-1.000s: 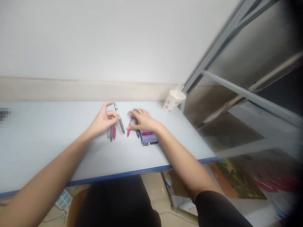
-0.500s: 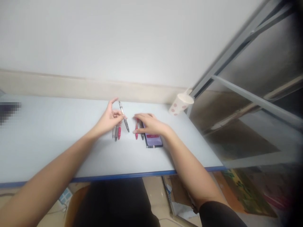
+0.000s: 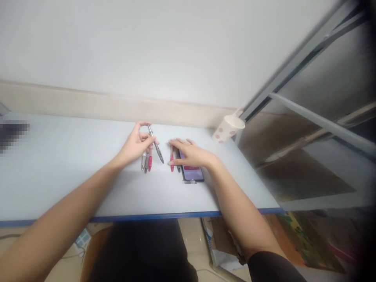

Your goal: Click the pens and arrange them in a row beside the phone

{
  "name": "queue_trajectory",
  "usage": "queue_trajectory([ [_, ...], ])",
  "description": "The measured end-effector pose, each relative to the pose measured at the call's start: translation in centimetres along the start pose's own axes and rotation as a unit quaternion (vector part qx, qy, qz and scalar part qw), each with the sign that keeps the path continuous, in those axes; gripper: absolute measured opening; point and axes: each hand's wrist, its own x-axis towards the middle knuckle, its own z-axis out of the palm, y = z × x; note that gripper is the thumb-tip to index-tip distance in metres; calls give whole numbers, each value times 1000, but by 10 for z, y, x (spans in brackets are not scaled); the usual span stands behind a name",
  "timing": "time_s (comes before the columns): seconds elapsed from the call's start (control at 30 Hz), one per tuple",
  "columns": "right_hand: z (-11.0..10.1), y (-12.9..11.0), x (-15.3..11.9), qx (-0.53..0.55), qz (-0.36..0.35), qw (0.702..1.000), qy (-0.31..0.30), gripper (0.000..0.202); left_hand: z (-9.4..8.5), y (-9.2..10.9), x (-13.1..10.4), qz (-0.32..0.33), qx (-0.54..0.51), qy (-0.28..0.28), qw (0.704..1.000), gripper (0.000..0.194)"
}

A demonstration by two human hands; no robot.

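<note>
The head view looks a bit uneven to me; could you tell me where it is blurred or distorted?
Head view: soft, even light; the pens under the left hand and right hand are small and slightly soft; a pixelated patch sits at the table's left edge; the metal frame blurs and the right corner darkens.

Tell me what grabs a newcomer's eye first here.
The left hand holds a grey pen in a pinch grip at mid-table, above three pens lying beside it. The right hand rests flat on two more pens beside a lit phone; a dotted paper cup stands far right.
</note>
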Motion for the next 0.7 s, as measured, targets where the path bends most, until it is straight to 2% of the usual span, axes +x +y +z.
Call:
queue_trajectory([
  [0.13, -8, -11, -4, 85, -7, 990, 113, 59, 1, 7, 0, 18, -40, 48, 998, 45],
  [0.17, -10, -15, -5, 122, -11, 986, 116, 54, 3, 9, 0, 27, -54, 59, 996, 46],
  [0.27, -14, -22, -7, 222, -34, 974, 27, 52, 11, 11, -4, 53, -86, 68, 992, 51],
  [0.33, -15, -20, -6, 268, -54, 962, 10, 55, 16, 11, -8, 51, -74, 49, 995, 49],
  [0.4, -16, -14, -4, 291, -74, 953, 45, 58, 19, 9, -11, 52, -19, 38, 998, 44],
  [0.47, -17, -10, -3, 296, -80, 950, 66, 61, 18, 8, -13, 80, 76, 38, 993, 37],
  [0.53, -18, -9, -3, 293, -71, 951, 66, 65, 16, 7, -14, 128, 183, 24, 975, 29],
  [0.6, -18, -11, -4, 294, -58, 952, 69, 71, 14, 6, -14, 165, 272, -18, 948, 25],
  [0.7, -17, -16, -7, 291, -43, 953, 70, 75, 12, 6, -14, 174, 353, -82, 916, 31],
])
